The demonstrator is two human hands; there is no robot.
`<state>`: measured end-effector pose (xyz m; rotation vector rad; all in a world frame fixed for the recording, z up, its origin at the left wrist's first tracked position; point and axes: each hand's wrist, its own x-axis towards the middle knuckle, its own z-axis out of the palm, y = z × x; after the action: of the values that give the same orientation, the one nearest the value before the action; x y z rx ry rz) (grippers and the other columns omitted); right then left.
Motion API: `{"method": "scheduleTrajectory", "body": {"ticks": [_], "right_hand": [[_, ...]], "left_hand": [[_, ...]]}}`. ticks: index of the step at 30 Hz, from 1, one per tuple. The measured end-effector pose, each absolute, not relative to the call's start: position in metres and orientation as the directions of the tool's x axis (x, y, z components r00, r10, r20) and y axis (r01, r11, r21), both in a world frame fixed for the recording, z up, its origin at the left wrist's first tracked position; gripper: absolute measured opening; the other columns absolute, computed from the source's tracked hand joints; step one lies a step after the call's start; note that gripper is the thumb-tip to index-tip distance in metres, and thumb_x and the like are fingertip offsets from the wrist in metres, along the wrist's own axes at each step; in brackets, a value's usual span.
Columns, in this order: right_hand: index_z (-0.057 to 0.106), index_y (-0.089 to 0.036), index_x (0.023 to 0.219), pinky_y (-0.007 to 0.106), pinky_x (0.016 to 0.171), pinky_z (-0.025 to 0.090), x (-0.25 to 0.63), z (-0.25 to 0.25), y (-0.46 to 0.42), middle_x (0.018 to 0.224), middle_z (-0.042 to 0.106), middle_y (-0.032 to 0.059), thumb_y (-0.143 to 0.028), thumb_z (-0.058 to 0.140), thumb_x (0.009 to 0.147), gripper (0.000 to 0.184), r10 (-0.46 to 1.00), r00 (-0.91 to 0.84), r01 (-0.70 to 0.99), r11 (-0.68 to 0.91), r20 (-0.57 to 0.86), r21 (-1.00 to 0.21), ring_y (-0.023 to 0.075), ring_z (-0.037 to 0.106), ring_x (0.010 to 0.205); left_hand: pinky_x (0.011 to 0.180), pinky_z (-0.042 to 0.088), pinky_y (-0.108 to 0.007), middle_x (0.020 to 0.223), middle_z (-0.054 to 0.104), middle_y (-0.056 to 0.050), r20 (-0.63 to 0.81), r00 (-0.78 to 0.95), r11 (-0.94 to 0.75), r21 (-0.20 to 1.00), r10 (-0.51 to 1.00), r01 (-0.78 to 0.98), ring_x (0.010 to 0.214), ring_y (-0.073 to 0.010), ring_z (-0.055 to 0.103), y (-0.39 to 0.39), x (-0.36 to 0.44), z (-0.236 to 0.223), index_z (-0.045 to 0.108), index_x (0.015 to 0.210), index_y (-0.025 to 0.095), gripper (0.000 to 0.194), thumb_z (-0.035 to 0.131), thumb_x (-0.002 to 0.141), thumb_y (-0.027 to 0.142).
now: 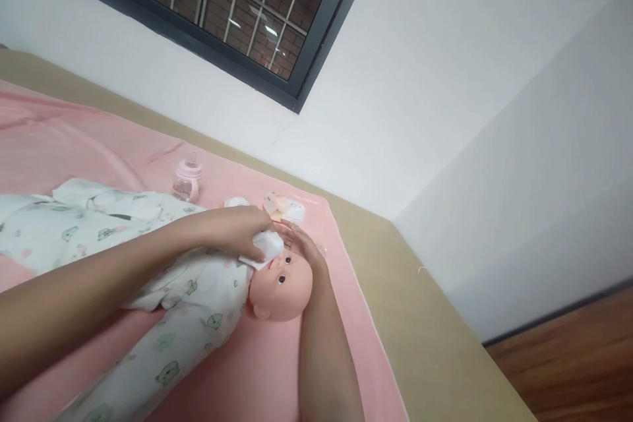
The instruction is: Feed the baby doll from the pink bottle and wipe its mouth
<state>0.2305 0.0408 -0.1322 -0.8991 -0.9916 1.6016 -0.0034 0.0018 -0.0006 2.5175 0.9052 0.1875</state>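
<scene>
White cloth (270, 244) pinched in the fingers of the left hand (241, 229), holds it at the mouth of the doll (222, 285), face-up on the pink sheet (277, 376); curves the right hand (305, 242), fingers loosely cupped, around the head's far right side, apparently to stop it rolling; has the bottle (188, 178) standing farther left, probably safe from a knock

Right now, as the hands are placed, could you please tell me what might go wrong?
The white cloth in the left hand sits close to the doll's mouth and could slip over it. The doll's head might roll if the right hand at its far side shifts. The pink-topped bottle, standing beyond the left forearm, could perhaps be knocked.
</scene>
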Motion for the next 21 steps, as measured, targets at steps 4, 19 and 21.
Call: {"method": "scheduleTrajectory", "body": {"ticks": [4,19,21], "right_hand": [[0.062,-0.017,0.112,0.047,0.105,0.043,0.233,-0.137,0.044,0.106,0.072,0.0082,-0.031,0.067,0.076,0.039,0.971,-0.229,-0.314,-0.135,-0.063,-0.940,0.0228,0.064,0.108],[0.060,-0.023,0.118,0.045,0.108,0.040,0.238,-0.145,0.050,0.116,0.068,0.0055,-0.038,0.063,0.079,0.042,0.954,-0.293,-0.286,-0.150,-0.063,-0.947,0.0235,0.060,0.116],[0.061,-0.024,0.116,0.044,0.107,0.042,0.238,-0.145,0.050,0.114,0.069,0.0047,-0.037,0.063,0.079,0.040,0.954,-0.294,-0.291,-0.151,-0.062,-0.945,0.0233,0.061,0.116]], "left_hand": [[0.048,0.030,-0.026,0.058,0.049,0.001,-0.032,0.773,-0.687,0.436,0.634,0.581,0.056,-0.0178,0.050,0.003,-0.003,-0.001,0.048,0.061,0.019,0.014,0.059,0.067,0.024],[0.052,0.031,-0.025,0.055,0.047,0.001,0.112,0.757,-0.717,0.433,0.644,0.546,0.055,-0.0154,0.047,0.010,0.001,-0.008,0.049,0.058,0.017,0.011,0.055,0.067,0.020],[0.056,0.034,-0.025,0.063,0.058,-0.001,0.111,0.753,-0.713,0.434,0.648,0.551,0.060,-0.0167,0.053,0.010,0.003,-0.009,0.059,0.065,0.017,0.007,0.055,0.069,0.021]]}}
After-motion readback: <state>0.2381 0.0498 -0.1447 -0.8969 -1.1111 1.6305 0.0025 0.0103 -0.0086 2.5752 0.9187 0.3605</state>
